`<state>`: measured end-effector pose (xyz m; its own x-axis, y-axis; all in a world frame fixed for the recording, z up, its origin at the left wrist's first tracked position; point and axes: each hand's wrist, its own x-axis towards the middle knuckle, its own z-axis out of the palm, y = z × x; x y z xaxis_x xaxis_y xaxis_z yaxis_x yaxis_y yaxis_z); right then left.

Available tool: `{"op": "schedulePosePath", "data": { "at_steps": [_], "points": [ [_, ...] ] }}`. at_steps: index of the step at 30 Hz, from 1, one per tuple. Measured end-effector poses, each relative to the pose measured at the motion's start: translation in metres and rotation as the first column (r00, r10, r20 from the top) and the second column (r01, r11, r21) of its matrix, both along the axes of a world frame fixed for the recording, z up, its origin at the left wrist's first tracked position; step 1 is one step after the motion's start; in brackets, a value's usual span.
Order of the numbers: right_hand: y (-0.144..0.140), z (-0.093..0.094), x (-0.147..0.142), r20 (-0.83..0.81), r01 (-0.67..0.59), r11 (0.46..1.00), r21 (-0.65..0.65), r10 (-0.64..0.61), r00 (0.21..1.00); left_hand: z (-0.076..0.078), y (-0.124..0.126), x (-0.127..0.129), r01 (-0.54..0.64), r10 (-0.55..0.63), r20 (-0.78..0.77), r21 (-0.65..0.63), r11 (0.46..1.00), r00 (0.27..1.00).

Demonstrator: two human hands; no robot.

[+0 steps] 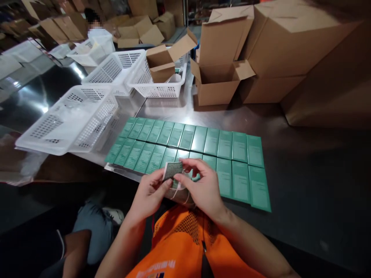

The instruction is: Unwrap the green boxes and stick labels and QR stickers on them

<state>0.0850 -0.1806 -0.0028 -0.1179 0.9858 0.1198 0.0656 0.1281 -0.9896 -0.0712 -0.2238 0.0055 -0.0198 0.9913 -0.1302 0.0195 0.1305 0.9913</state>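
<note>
Both hands meet over the front row of flat green boxes [224,177], near the table edge. My left hand [152,192] pinches a small stack of grey-green printed labels [173,170] with pale edges between thumb and fingers. On the other side, my right hand [204,186] has its thumb and fingertips closed on the right end of the same labels. Thin white strips [177,190] hang below the fingers; what they belong to is partly hidden. The green boxes lie side by side in two long rows, and my hands cover some in the front row.
White perforated baskets [95,133] stand at the left and back, one holding clear plastic. An open carton [216,92] and larger cartons [272,46] fill the back right of the metal table [307,185]. A seated person's leg [94,231] is at lower left; another person [97,29] is far back.
</note>
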Motion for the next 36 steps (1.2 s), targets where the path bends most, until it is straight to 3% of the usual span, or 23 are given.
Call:
{"op": "schedulePosePath", "data": {
  "at_steps": [4,7,10,14,17,18,20,22,23,25,27,30,33,36],
  "points": [
    [-0.007,-0.001,-0.002,0.080,0.093,0.982,0.164,-0.107,0.991,0.002,-0.001,-0.002,-0.032,0.034,0.041,-0.035,0.999,0.999],
    [-0.009,-0.002,0.000,0.197,-0.004,0.949,0.316,-0.062,0.979,0.004,0.001,-0.005,-0.053,0.058,0.168,-0.036,0.998,0.984],
    [-0.009,-0.004,0.003,0.330,-0.192,0.901,0.389,0.058,0.942,0.007,0.005,-0.006,-0.094,0.109,0.260,-0.070,0.993,0.960],
    [-0.015,-0.006,0.012,0.505,-0.515,0.766,0.385,0.292,0.812,0.008,0.008,-0.014,-0.213,0.229,0.113,-0.138,0.967,0.967],
    [-0.022,0.003,0.035,0.463,-0.645,0.667,0.373,0.468,0.752,0.012,0.009,-0.035,-0.349,0.350,-0.009,-0.118,0.930,0.937],
    [-0.023,0.007,0.047,0.404,-0.647,0.661,0.379,0.511,0.759,0.014,0.010,-0.045,-0.385,0.384,-0.035,-0.105,0.917,0.923],
    [-0.018,0.016,0.069,0.245,-0.578,0.729,0.367,0.524,0.816,0.018,0.015,-0.063,-0.381,0.369,-0.124,-0.094,0.920,0.921],
    [-0.005,0.021,0.088,0.127,-0.410,0.872,0.268,0.390,0.912,0.020,0.021,-0.071,-0.298,0.265,-0.234,-0.118,0.947,0.935],
    [0.004,0.020,0.094,0.115,-0.313,0.930,0.191,0.296,0.948,0.021,0.023,-0.069,-0.240,0.195,-0.279,-0.140,0.961,0.940],
    [0.024,0.013,0.098,0.132,-0.190,0.981,0.027,0.185,0.974,0.020,0.026,-0.052,-0.111,0.043,-0.321,-0.197,0.974,0.946],
    [0.042,0.001,0.093,0.120,-0.186,0.974,-0.125,0.201,0.972,0.015,0.026,-0.026,0.028,-0.114,-0.346,-0.243,0.970,0.931],
    [0.056,-0.013,0.081,0.023,-0.256,0.932,-0.258,0.270,0.963,0.003,0.024,0.008,0.221,-0.316,-0.457,-0.249,0.943,0.832],
    [0.059,-0.020,0.071,-0.055,-0.275,0.907,-0.320,0.272,0.961,-0.011,0.025,0.019,0.297,-0.367,-0.545,-0.216,0.930,0.754],
    [0.056,-0.026,0.065,-0.040,-0.259,0.914,-0.313,0.260,0.965,-0.026,0.027,0.015,0.267,-0.329,-0.562,-0.193,0.944,0.759]
  ]
}}
